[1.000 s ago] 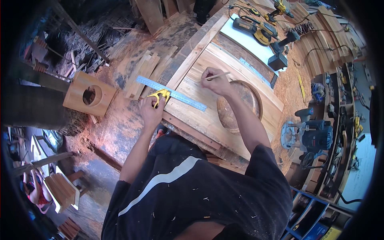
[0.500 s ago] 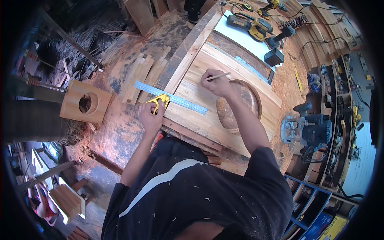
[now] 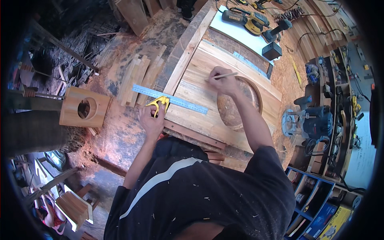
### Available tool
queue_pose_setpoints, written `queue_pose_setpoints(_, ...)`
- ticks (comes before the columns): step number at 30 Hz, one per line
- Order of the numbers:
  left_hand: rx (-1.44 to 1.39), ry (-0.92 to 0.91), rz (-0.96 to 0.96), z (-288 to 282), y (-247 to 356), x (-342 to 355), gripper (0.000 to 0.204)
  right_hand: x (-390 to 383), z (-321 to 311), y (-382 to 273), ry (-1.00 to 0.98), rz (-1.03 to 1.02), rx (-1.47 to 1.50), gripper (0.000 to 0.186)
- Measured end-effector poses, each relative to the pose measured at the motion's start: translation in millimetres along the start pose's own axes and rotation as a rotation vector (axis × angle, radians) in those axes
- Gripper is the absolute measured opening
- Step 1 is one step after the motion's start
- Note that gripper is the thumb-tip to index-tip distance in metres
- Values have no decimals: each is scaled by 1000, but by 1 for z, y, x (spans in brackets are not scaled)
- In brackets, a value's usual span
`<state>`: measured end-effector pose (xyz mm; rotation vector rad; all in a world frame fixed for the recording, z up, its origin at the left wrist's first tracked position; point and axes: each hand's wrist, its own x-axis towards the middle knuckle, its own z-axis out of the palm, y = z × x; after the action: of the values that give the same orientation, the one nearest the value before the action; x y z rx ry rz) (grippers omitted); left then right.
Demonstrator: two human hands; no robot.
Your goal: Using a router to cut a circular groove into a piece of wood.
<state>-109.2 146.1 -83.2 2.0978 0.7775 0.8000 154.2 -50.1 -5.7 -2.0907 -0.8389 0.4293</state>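
Note:
My left hand (image 3: 152, 124) is closed on the yellow head (image 3: 159, 102) of a combination square at the near left edge of a pale wooden panel (image 3: 191, 86); its long metal ruler blade (image 3: 188, 105) lies across the panel and past its left edge. My right hand (image 3: 224, 85) is closed round a pencil (image 3: 230, 75) above the panel, right of the blade and just at the upper left of a round cut recess (image 3: 234, 114). My fingers partly hide the pencil's lower end.
A sander (image 3: 254, 25), cordless tools and a second rule (image 3: 250, 64) lie beyond the panel. A router (image 3: 316, 122) is at right beside shelves. Loose slats (image 3: 136, 78) and a holed wooden box (image 3: 70, 104) are at left. A person in red (image 3: 50, 216) is at lower left.
My right hand with the pencil has shifted slightly right over the panel. My left hand stays on the square. The surroundings have shifted a little in view.

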Motion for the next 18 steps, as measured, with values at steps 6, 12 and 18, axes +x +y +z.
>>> queue_pose_setpoints(6,25,-30,31,-1,-1,0,27,-23,1,-13,-40,149,44,15)
queue_pose_setpoints(12,-175,-65,45,-9,4,9,25,-100,7,16,445,237,296,17)
queue_pose_setpoints(18,-639,-130,-499,-28,13,105,27,-194,-7,-46,586,142,621,24)
